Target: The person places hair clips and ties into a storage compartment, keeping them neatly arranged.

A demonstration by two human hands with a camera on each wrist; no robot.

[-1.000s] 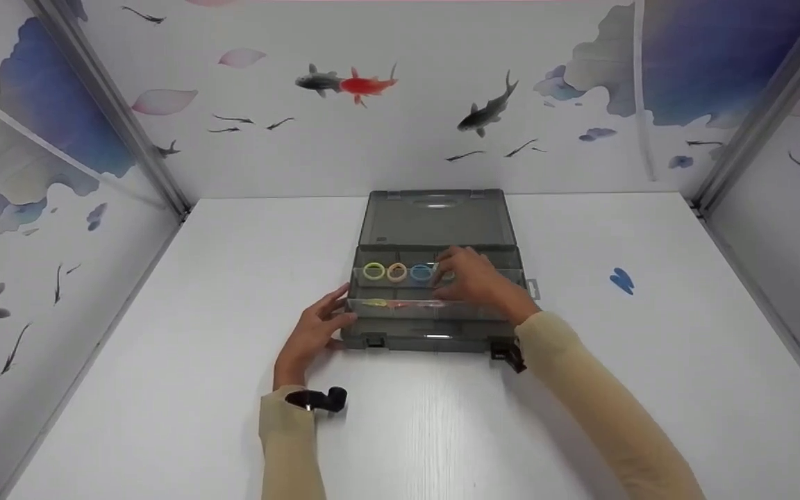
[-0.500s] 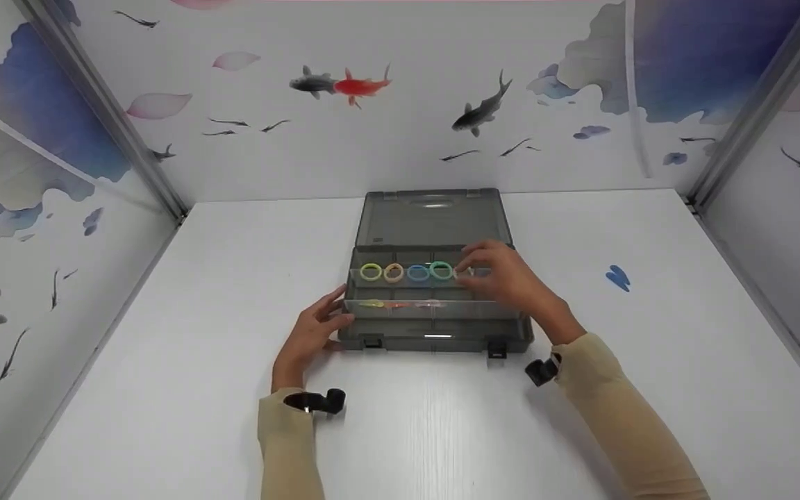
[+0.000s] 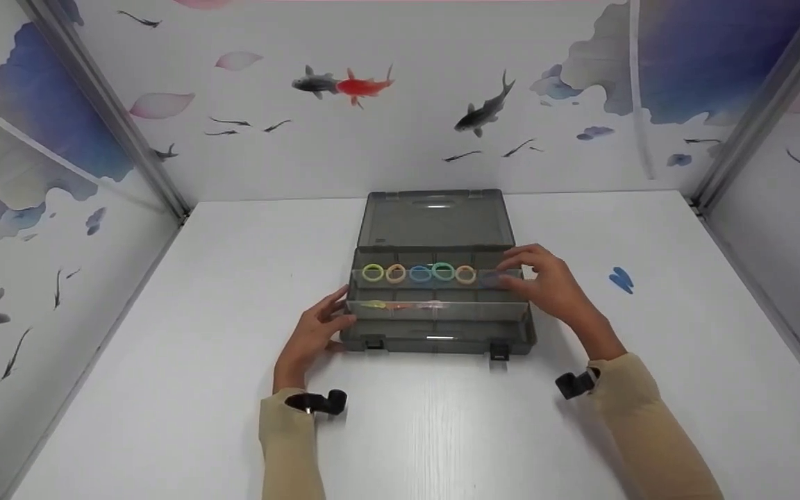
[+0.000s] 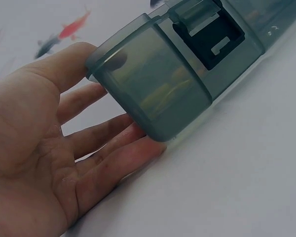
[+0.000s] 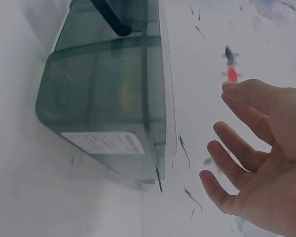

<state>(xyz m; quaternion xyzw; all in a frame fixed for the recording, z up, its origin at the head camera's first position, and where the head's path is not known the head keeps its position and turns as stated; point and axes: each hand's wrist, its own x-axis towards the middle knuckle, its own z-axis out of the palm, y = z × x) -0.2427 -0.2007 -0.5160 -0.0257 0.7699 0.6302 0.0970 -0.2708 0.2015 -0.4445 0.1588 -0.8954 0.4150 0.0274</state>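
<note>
A smoky grey plastic storage box (image 3: 435,344) with dividers lies with its lid (image 3: 438,219) folded back. Along one divider stands a row of rings: a yellow-green ring (image 3: 373,273), a peach ring (image 3: 396,273), a blue ring (image 3: 420,275), a teal ring (image 3: 443,271), another peach ring (image 3: 466,275) and a dim blue ring (image 3: 489,280). My left hand (image 3: 313,333) holds the box's left corner, thumb on the rim and fingertips low on the side. My right hand (image 3: 546,281) hovers at the right edge, fingertips near the dim blue ring; touching cannot be told. No ring shows between its fingers in the right wrist view.
Yellow, orange and pink pieces (image 3: 400,305) lie in the compartment ahead of the ring row. A blue looped shape (image 3: 621,280) sits on the white table (image 3: 414,430) to the right. Fish-printed walls (image 3: 407,153) enclose the back and sides.
My right hand has moved rightward along the divider to the box's right edge. The teal, second peach and dim blue rings have come into sight. My left hand stays put.
</note>
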